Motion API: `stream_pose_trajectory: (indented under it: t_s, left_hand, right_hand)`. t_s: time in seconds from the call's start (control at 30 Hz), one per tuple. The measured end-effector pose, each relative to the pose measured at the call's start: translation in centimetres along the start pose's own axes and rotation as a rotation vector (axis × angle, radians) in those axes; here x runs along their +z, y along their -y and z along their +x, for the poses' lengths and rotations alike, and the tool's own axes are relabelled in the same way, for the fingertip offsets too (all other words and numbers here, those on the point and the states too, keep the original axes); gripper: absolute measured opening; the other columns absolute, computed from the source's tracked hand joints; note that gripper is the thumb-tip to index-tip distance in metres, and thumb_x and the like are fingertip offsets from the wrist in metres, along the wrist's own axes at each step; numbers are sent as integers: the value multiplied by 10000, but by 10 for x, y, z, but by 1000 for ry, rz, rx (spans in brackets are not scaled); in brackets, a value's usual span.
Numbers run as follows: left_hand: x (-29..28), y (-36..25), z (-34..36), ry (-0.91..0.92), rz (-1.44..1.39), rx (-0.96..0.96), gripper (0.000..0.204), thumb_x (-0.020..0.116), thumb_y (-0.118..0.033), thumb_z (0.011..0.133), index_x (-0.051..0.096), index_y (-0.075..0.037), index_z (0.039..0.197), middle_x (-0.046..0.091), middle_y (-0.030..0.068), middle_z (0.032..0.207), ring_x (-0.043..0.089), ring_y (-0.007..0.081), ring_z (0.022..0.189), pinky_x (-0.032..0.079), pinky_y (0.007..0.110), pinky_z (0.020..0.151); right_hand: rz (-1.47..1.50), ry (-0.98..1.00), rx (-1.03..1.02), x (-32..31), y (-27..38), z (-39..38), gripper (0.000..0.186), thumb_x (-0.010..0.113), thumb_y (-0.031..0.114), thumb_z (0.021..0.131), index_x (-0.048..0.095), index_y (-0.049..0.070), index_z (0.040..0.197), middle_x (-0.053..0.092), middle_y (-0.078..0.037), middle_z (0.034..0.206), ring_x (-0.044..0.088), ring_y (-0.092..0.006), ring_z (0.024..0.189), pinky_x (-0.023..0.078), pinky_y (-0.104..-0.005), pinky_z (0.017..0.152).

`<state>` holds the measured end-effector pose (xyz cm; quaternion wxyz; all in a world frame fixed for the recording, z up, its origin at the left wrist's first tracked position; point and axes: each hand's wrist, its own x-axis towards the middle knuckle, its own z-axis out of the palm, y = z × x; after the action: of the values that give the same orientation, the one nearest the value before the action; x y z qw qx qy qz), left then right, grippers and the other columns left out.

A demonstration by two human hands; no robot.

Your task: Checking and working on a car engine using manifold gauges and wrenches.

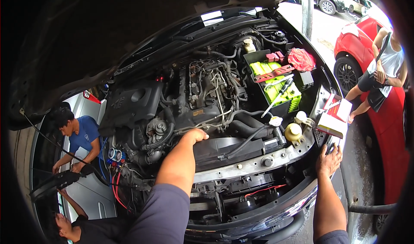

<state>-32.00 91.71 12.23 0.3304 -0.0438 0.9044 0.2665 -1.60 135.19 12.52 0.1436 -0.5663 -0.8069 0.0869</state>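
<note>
My left hand (195, 136) reaches into the engine bay, at the rear edge of the black radiator shroud (220, 149). Its thumb shows; the other fingers are mostly hidden beside the engine (202, 88). On the front corner of the car lies my right hand (329, 162), fingers stretched out and apart at the fender edge. Something dark shows by its fingertips, too small to make out. Just beyond it sits a red and white box (335, 114). A yellowish reservoir (293, 132) and a white-capped filler neck (275, 121) stand between my hands.
Overhead is the raised hood (86, 32). A bright green battery (293, 97) carries a red tool (274, 73), a screwdriver (280, 93) and a red cloth (301, 59). Gauges with hoses (115, 154) hang at left, near two people. Another person stands by a red car (394, 144).
</note>
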Motion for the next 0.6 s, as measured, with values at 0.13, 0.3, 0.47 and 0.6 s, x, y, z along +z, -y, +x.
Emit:
stream_pose_trajectory:
  t_s: [0.13, 0.3, 0.47, 0.6]
  left_hand:
    - [-8, 5, 1, 192, -419, -82, 175, 676, -142, 868, 669, -45, 1014, 676, 69, 1031, 620, 144, 983, 467, 263, 888]
    - [-8, 10, 7, 211, -524, -137, 146, 640, -103, 887, 644, -2, 992, 680, 72, 964, 656, 163, 881, 528, 285, 824]
    - [-8, 24, 22, 382, -669, -42, 198, 580, -181, 944, 609, -13, 1047, 602, -2, 774, 571, 103, 743, 494, 243, 744]
    - [-8, 42, 46, 477, -752, -18, 225, 543, -230, 966, 598, -43, 1079, 599, -14, 869, 558, 78, 785, 490, 239, 767]
  right_hand:
    - [45, 2, -6, 2, 0, 0, 538, 532, 421, 893, 466, 131, 1341, 382, -103, 1422, 321, -314, 1337, 266, -455, 1098]
    - [9, 9, 4, 3, 0, -1, 532, 515, 431, 906, 471, 134, 1345, 378, -103, 1433, 322, -308, 1340, 266, -453, 1095]
    - [13, 10, -19, 2, -1, 0, 521, 520, 425, 908, 485, 138, 1341, 389, -108, 1423, 326, -310, 1338, 280, -447, 1092]
    - [20, -11, -29, 4, 4, -1, 518, 523, 421, 906, 490, 134, 1336, 374, -105, 1432, 318, -305, 1344, 276, -447, 1093]
